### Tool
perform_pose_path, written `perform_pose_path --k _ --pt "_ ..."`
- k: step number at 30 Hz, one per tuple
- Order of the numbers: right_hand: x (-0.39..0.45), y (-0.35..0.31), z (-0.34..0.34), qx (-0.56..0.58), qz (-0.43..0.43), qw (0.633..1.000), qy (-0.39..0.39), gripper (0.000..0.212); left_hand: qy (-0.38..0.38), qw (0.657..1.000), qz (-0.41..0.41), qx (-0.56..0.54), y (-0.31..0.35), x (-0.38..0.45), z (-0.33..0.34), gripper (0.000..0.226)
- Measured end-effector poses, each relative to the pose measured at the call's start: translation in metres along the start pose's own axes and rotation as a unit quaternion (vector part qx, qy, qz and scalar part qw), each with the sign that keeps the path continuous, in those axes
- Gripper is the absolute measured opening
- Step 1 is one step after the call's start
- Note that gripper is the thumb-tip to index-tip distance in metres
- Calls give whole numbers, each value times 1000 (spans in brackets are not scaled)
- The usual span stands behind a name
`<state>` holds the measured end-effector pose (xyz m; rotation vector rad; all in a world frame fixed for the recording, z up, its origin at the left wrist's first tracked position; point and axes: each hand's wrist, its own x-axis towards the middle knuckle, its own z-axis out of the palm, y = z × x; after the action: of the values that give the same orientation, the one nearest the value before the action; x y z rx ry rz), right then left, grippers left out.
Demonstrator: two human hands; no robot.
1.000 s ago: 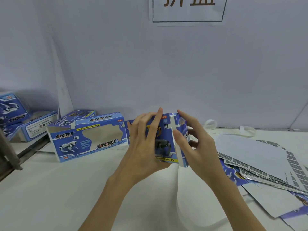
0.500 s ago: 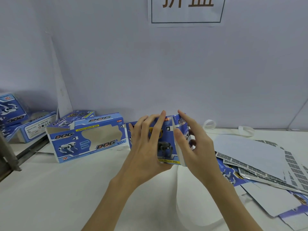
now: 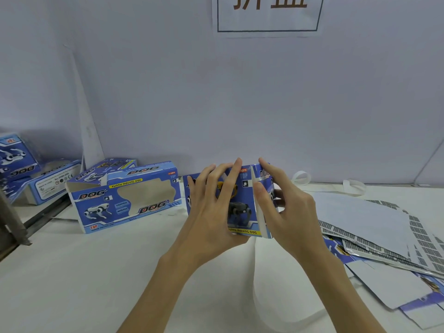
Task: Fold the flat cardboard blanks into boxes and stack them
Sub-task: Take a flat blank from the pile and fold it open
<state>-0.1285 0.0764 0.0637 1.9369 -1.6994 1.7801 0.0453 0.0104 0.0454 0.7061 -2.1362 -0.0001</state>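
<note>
— At the middle of the white table (image 3: 72, 284), close to the back wall, what is being held?

— A blue box (image 3: 242, 205) printed with a robot dog, upright, half formed. The left hand (image 3: 211, 212) lies flat against its front panel, fingers straight and spread, covering much of the print. The right hand (image 3: 286, 207) curls round the box's right end, thumb on the near edge and forefinger on the top corner, gripping the side flap.

— And around it?

— Just to the left stands a finished box with a window (image 3: 127, 198), its left end open. Behind that lies another folded box (image 3: 105, 169), and further left, at the table's edge, more boxes (image 3: 36, 179) sit in a loose pile. To the right, a heap of flat blanks (image 3: 374, 227) lies fanned out, mostly white side up, with barcode strips showing.

— Anything in the way?

— A white strap loop (image 3: 300, 176) lies behind the right hand near the wall. A paper sign (image 3: 266, 13) hangs above.
</note>
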Motion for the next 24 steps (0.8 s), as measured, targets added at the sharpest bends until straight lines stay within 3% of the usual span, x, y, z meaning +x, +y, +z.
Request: perform_pose_path --k 9,12,16,21,24 --pt "0 -3 0 19 18 1000 16 53 -6 1000 -7 -1 4 0 -1 126" --pt "-3 -9 7 111 46 992 37 40 6 1000 -17 -3 6 1 -2 126" --pt "-4 -9 12 126 28 991 34 27 25 999 -40 -1 5 2 -5 131" --pt "-8 -6 12 140 -23 987 -81 56 65 993 -85 -47 -2 4 -14 129" --pt "-7 -4 11 122 -32 989 -82 59 61 994 -78 -54 -4 3 -17 128"
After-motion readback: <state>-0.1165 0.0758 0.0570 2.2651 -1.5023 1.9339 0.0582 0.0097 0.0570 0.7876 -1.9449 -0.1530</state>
